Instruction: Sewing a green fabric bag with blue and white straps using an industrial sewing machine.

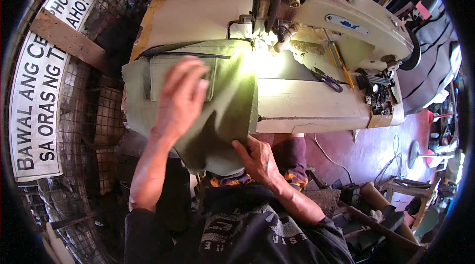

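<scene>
A green fabric piece [230, 100] with a sewn-on pocket [210, 78] and a dark zipper or trim along its upper part lies on the sewing table and hangs over the front edge. Its upper right part is under the lit needle area of a cream sewing machine [321, 4]. My left hand [183, 91] is over the pocket, blurred by motion, with its fingers stretched out and nothing seen in them. Lower down, my right hand [258, 159] pinches the fabric's right edge between thumb and fingers.
Dark-handled scissors [329, 81] and a yellow pencil-like stick [341, 61] lie right of the needle. A tray of bobbins and small metal parts [380, 91] sits at the table's right end. Wire mesh with a white sign [37, 100] stands at left. A stand fan [415, 155] is at right.
</scene>
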`<state>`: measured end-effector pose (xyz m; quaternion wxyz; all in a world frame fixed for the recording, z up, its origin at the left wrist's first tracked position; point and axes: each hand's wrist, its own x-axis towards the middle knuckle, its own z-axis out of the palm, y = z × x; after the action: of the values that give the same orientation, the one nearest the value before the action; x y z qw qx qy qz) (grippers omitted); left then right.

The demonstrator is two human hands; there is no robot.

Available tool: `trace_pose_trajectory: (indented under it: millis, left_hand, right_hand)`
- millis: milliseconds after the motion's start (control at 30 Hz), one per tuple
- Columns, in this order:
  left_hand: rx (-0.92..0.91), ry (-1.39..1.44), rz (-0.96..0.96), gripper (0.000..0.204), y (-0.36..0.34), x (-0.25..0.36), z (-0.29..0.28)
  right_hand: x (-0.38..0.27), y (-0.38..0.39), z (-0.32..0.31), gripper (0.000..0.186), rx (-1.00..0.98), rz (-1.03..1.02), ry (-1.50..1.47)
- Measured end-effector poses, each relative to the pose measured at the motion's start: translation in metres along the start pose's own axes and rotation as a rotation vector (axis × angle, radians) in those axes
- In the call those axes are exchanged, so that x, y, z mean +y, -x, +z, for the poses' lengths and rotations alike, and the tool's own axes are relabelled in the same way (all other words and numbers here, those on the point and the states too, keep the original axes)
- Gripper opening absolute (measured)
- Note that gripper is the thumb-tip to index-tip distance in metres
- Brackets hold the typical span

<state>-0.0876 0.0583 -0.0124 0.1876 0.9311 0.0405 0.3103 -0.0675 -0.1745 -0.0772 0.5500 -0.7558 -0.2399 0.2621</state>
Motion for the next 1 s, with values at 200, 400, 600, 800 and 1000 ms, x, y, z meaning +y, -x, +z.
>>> trace_pose_trajectory:
  millis: [200, 400, 600, 800, 1000]
  left_hand:
    - [-0.386, -0.078, 0.125, 0.034, -0.02, 0.023, 0.06]
    - [-0.379, -0.102, 0.207, 0.037, -0.01, 0.015, 0.071]
    - [-0.376, -0.115, 0.185, 0.037, -0.009, 0.017, 0.072]
    - [-0.376, -0.111, 0.188, 0.039, -0.009, 0.017, 0.072]
    - [-0.357, -0.107, 0.203, 0.036, -0.015, 0.017, 0.07]
  right_hand:
    - [-0.011, 0.005, -0.015, 0.03, -0.188, 0.066, -0.18]
    - [0.03, 0.008, -0.003, 0.029, -0.188, 0.24, -0.705]
    - [0.05, 0.009, -0.018, 0.035, -0.181, -0.407, -0.014]
    - [0.046, -0.006, -0.059, 0.039, -0.262, -0.832, 0.983]
    - [0.058, -0.035, -0.047, 0.034, 0.186, -0.964, 1.186]
